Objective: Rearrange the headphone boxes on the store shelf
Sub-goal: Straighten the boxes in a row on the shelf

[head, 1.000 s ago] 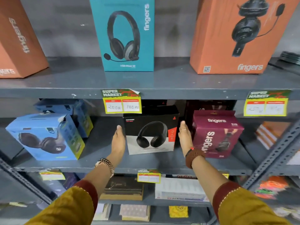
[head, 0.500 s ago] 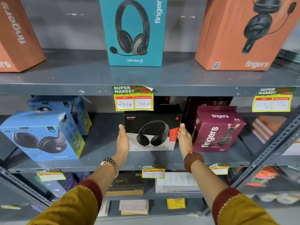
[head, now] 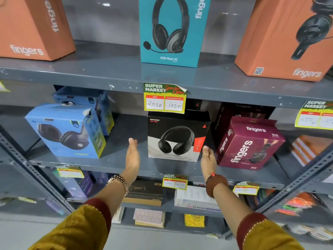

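A black-and-white headphone box [head: 177, 136] stands upright on the middle grey shelf [head: 115, 163]. My left hand [head: 133, 155] is flat and open a short gap to its left, not touching it. My right hand [head: 209, 161] is open at the box's lower right corner, between it and a maroon fingers box [head: 248, 143]; contact there is unclear. A blue headphone box [head: 66, 130] sits further left, with a second blue box [head: 84, 100] behind it. On the upper shelf stand a teal box [head: 173, 29] and two orange boxes [head: 34, 27] [head: 284, 37].
Yellow price tags [head: 164, 99] hang from the shelf edges. Dark boxes [head: 234, 112] stand behind the maroon one. Lower shelves hold books and small packets [head: 196, 197]. Slanted perforated metal struts [head: 306, 179] frame both sides of the rack.
Both hands have drawn back from the black box's sides; the left hand now stands apart from it. The camera has moved closer and shifted left.
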Available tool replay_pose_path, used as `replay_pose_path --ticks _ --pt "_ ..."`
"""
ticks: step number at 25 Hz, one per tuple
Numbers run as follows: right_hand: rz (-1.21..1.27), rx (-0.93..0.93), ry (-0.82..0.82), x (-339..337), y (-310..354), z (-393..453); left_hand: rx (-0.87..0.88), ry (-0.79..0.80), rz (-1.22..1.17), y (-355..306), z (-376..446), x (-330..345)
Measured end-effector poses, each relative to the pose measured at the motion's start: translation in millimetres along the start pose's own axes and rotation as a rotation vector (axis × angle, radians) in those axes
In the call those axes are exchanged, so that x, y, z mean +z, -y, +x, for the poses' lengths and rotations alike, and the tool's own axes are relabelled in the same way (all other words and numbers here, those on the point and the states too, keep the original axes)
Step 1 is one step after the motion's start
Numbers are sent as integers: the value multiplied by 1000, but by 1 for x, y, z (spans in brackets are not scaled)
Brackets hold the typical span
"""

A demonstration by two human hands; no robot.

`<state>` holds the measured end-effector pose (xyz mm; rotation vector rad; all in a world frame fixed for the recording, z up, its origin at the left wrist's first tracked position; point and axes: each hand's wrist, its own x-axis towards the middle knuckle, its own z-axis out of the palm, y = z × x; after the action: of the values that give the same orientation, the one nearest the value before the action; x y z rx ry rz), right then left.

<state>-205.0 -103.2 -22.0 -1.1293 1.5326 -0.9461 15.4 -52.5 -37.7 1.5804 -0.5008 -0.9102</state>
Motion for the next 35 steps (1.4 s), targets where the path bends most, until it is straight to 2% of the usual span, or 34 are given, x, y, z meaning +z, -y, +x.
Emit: replay_pose_path --ticks 2,9,12,14,19,22,25,35 --pt "-43 -15 -18 15 -7 -10 -25 -71 -22 15 1 -27" --pt "-18 -112 251 132 -9 -54 28 -520 -68 17 31 -170" --pt "-12 -128 386 197 9 -75 33 -562 -75 -6 48 -237" --pt "-14 -135 422 238 22 -95 37 -474 -89 -23 60 -273" --pt "-87 -163 511 321 37 -145 -12 -40 -99 -37 79 -331" --pt "-118 -227 478 347 40 -158 2 113 -10 -41 84 -343" --pt "-66 -227 424 358 36 -159 22 177 9 -45 81 -344" --pt "51 -222 445 362 41 -158 40 247 2 -34 102 -349"
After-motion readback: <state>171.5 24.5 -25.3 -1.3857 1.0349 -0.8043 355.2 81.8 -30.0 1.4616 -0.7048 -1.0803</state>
